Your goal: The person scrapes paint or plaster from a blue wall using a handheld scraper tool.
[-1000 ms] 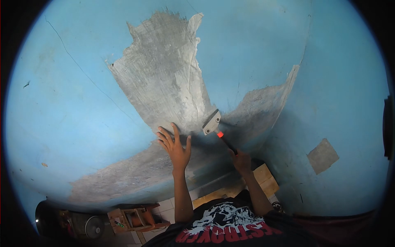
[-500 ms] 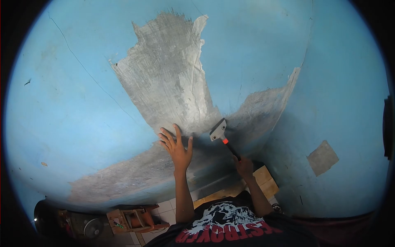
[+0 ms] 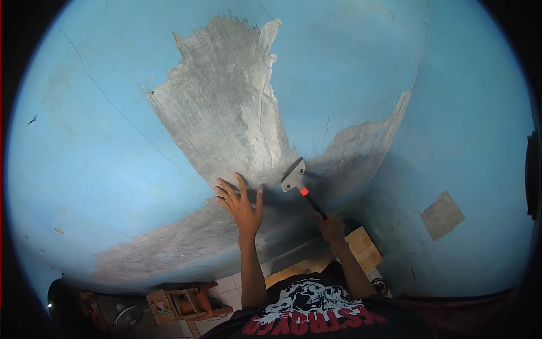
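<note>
Against the bare grey patch (image 3: 217, 96) of the blue wall (image 3: 344, 62), my left hand (image 3: 244, 208) rests with its fingers spread and nothing in it. To its right, my right hand (image 3: 332, 227) is wrapped round the black handle of a scraper (image 3: 294, 176). The scraper has a wide grey head and a red-orange collar, and its head lies at the lower right part of the grey patch. Peeled paint edges border the patch.
A wooden stool-like piece (image 3: 183, 304) stands on the tiled floor at the lower left, with a fan (image 3: 129, 316) beside it. A wooden board (image 3: 364, 248) lies behind my right forearm. Another grey patch (image 3: 442, 216) marks the right wall.
The scraper and my right hand have moved slightly left, and the scraper head has tilted a little. My left hand keeps nearly the same place, its fingers still spread.
</note>
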### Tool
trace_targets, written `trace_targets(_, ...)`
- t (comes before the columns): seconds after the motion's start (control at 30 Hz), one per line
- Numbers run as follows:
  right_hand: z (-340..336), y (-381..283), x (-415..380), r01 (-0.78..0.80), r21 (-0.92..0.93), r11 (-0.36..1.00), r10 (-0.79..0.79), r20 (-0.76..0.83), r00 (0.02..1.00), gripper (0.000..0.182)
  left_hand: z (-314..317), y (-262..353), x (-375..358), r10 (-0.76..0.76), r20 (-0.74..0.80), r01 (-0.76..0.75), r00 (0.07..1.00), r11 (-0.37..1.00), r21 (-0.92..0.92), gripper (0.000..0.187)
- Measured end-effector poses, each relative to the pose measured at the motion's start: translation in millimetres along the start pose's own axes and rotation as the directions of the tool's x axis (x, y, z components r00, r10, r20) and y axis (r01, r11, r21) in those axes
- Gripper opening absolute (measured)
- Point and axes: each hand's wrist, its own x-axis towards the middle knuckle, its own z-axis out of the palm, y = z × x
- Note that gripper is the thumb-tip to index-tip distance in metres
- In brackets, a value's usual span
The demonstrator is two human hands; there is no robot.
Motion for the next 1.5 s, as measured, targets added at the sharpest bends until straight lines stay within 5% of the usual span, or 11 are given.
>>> trace_targets(1.5, -19.7, 22.3, -4.0, -0.104, -0.03, 0.994, 0.107, 0.152, 0.983, 0.059, 7.8, 3.2, -2.0, -0.01, -0.03, 0.011, 1.0, 1.0, 0.01, 0.085)
